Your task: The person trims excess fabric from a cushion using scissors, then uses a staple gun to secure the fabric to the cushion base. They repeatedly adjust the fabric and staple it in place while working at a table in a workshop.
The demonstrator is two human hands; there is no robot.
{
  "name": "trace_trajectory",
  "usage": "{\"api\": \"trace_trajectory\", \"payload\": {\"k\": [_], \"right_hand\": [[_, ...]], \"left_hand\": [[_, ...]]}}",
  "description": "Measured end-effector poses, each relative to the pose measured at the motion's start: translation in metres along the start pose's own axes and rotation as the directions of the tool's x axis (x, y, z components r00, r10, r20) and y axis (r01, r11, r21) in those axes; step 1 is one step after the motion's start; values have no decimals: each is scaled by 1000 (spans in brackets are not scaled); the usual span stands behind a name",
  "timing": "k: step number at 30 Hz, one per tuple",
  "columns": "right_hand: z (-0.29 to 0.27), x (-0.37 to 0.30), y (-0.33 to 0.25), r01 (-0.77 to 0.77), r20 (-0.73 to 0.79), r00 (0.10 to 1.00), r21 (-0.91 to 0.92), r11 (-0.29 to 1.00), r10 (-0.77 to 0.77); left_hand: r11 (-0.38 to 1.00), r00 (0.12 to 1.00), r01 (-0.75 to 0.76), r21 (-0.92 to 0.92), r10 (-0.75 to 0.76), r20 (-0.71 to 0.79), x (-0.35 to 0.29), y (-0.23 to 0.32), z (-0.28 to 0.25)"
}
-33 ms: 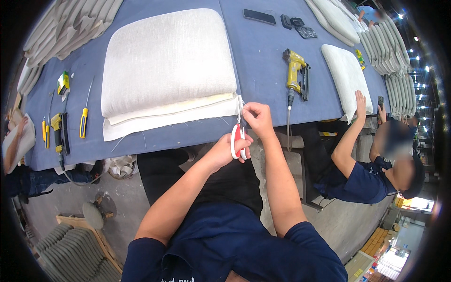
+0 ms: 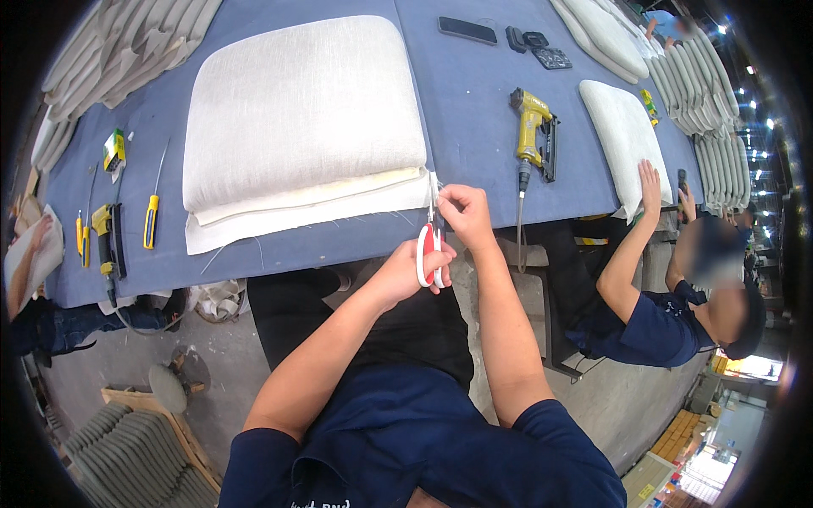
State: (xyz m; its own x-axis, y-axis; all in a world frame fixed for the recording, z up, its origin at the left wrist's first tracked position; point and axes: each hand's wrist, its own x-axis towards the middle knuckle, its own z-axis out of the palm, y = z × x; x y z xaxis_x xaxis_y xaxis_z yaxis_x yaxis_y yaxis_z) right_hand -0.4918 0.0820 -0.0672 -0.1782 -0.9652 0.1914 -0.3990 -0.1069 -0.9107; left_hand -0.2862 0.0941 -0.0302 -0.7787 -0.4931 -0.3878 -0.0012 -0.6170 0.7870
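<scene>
My left hand [image 2: 412,269] is closed through the handles of a pair of red-and-white scissors [image 2: 423,254]. Their blades point away from me, up at the right front corner of a pale upholstered cushion [image 2: 305,102]. Along its near side, a cream fabric edge [image 2: 309,213] sticks out in layers, with loose threads hanging off it. My right hand [image 2: 466,216] is pinched closed beside the blades, at a small frayed bit by that corner. What lies between its fingertips is too small to name.
A yellow staple gun [image 2: 532,131] with a hose lies right of the cushion on the blue table [image 2: 474,102]. Screwdrivers [image 2: 152,222] and another staple gun [image 2: 103,233] lie left. A co-worker at right presses a hand [image 2: 649,190] on another cushion [image 2: 622,135]. A phone [image 2: 467,30] lies farther back.
My hands, the scissors and the cushion look unchanged. At right, the co-worker's hand and the dark tool in the other hand have shifted slightly.
</scene>
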Motion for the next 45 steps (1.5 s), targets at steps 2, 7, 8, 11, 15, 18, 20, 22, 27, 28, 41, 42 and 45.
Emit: {"api": "trace_trajectory", "payload": {"k": [2,7,8,11,15,18,20,22,27,28,41,42,45], "right_hand": [[-1,0,-1,-12,4,1000,1,1000,12],[-3,0,-3,-26,6,1000,17,1000,26],[-3,0,-4,-25,11,1000,13,1000,25],[-4,-1,3,12,-3,1000,-9,1000,-12],[-3,0,11,3,-11,1000,31,1000,-2],[1,-2,14,26,-27,999,18,999,-26],[3,-1,9,60,-26,998,32,998,-59],[-4,0,15,43,-22,999,17,999,-43],[0,-4,4,-45,-2,999,141,989,46],[1,-6,-1,-54,28,998,117,992,51],[95,-126,-109,-104,551,833,246,964,-50],[100,-128,-111,-106,547,835,269,957,-61],[110,-127,-111,-140,582,811,294,945,-61]], "left_hand": [[1000,1000,3,30,-2,-19,0,2,1],[999,999,-3,48,6,-51,2,4,3],[999,999,-4,48,6,-45,3,4,2],[997,1000,10,78,-8,-22,1,9,3],[983,998,-67,172,66,11,-14,1,-4],[994,994,-52,93,60,-89,-40,-10,-5],[866,956,-168,471,260,-138,-50,-28,-25],[788,935,-36,615,244,-258,-74,0,-22],[754,846,81,651,294,-446,-104,9,-24],[752,828,57,656,332,-452,-106,9,-25],[984,910,-112,140,158,-383,-162,-21,-57],[983,906,-102,155,156,-394,-169,-23,-59],[979,906,-58,197,134,-402,-194,-5,-58]]}}
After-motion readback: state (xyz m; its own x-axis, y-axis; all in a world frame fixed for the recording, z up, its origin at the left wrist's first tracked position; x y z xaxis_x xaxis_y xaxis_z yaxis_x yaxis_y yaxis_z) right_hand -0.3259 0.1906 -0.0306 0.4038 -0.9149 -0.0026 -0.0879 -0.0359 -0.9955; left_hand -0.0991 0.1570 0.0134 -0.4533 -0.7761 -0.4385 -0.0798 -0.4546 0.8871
